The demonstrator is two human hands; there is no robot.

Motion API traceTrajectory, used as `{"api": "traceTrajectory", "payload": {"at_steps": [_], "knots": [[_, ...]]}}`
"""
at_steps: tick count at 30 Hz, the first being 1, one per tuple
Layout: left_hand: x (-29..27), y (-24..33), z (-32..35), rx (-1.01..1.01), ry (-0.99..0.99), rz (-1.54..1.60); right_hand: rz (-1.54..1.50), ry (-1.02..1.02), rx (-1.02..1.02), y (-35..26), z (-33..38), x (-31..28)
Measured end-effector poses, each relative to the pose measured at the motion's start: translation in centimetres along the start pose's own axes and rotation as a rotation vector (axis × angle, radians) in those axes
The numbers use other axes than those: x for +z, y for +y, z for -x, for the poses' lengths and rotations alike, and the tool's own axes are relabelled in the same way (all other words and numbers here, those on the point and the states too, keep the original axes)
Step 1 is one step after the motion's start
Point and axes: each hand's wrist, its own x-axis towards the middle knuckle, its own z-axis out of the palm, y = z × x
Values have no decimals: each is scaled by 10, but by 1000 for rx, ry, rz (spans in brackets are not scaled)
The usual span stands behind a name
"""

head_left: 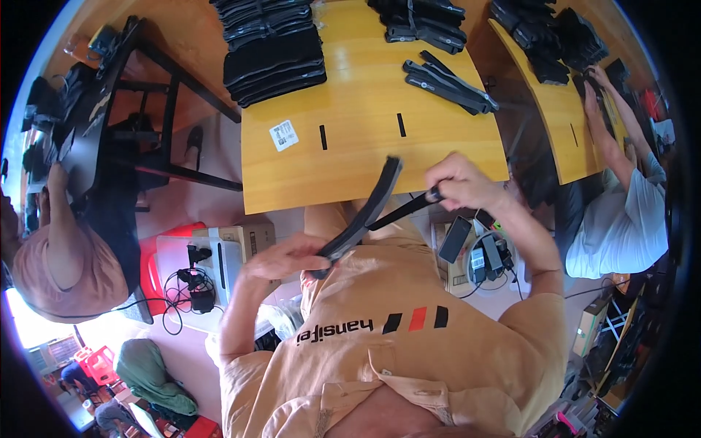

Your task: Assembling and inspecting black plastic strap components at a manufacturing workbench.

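Note:
My left hand (288,257) is closed round the lower end of a long, curved black padded strap (378,191), which tilts up to the right above my lap. A narrower black band (401,212) runs from the strap's middle to my right hand (464,182). That hand is closed on the band's end, with a small dark piece showing at the fingers. Similar black strips (449,86) lie loosely crossed on the far right of the yellow table (350,157). What exactly the strap belongs to is not visible.
Stacks of folded black pieces (274,69) and a bundle (416,22) stand at the table's back. A white label (283,136) lies on the tabletop, which has two dark slots. Boxes, cables and a phone (456,239) are beside my legs. Other people sit left and right.

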Motion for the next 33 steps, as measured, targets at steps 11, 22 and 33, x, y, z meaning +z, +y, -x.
{"api": "traceTrajectory", "payload": {"at_steps": [11, 22, 33], "knots": [[-62, -73, 118, -269, -144, -60, 41, 381, 31, -1, 56, -79], [-60, -72, 46, 274, 664, 137, 881, 266, -86, -44, 65, -62], [-63, -64, -58, 332, 1342, -149, 859, 646, -114, -43, 58, -29]]}}
